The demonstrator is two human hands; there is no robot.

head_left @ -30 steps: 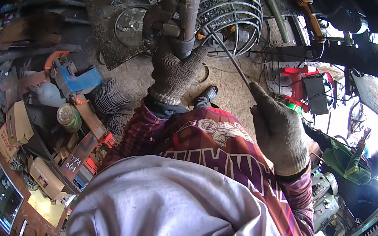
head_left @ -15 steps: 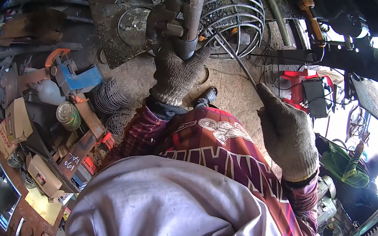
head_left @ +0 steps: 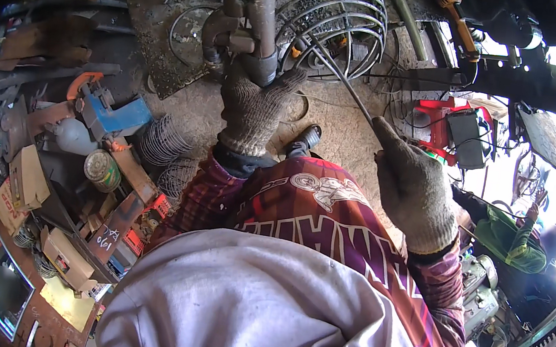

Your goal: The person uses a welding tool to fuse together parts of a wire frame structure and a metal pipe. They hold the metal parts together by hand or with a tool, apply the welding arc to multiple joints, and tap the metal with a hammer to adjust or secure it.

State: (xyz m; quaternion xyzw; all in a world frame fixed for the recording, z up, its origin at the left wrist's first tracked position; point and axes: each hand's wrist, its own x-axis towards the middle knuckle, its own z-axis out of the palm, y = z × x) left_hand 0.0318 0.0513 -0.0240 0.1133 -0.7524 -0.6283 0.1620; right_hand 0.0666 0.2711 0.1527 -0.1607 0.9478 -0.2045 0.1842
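Note:
My left hand (head_left: 251,111), in a grey knitted glove, is closed on the near end of a dark metal pipe piece (head_left: 262,19). This piece has parallel tubes joined by a short crosspiece. My right hand (head_left: 415,190), gloved the same way, grips the near end of a thin metal rod (head_left: 348,85). The rod slants up and left to a round cage of curved metal bars (head_left: 343,11). Whether its far tip touches the cage, I cannot tell. The fingers' undersides are hidden on both hands.
A dark, littered metal plate (head_left: 144,18) lies at the far left. Nearer on that side are wire coils (head_left: 164,142), a blue tool (head_left: 115,114), a can (head_left: 102,171) and cardboard boxes (head_left: 31,178). To the right stand a red stool (head_left: 431,116) and another person in green (head_left: 509,240).
My left hand and the pipe piece have shifted slightly to the left. My right hand has moved a little left and up, still gripping the rod.

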